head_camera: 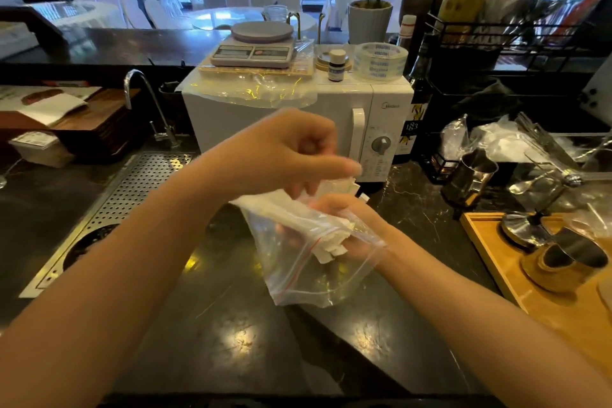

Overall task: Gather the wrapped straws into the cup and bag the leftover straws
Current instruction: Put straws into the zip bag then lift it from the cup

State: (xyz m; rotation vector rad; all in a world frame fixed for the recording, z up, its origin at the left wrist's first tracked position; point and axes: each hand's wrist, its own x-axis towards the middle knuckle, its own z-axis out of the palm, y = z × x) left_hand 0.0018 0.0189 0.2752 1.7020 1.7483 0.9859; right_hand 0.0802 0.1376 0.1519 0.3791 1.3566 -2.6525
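Observation:
A clear zip bag [308,272] with a red seal line hangs over the dark counter in the middle of the view. A bundle of white paper-wrapped straws [299,214] lies slanted inside it, their ends showing at the bag's mouth. My right hand [351,225] reaches under the bag and grips the straws through the plastic. Above it, my left hand [281,156] is curled with its fingers pinching the upper edge of the bag, slightly blurred. A metal cup [470,179] stands on the counter to the right, tilted toward me.
A white microwave [381,122] sits just behind my hands, with a scale [255,46] and tape rolls [381,61] on top. A drain grate and faucet [145,103] lie left. A wooden tray [496,255] with metal cups and clutter of plastic wraps fill the right.

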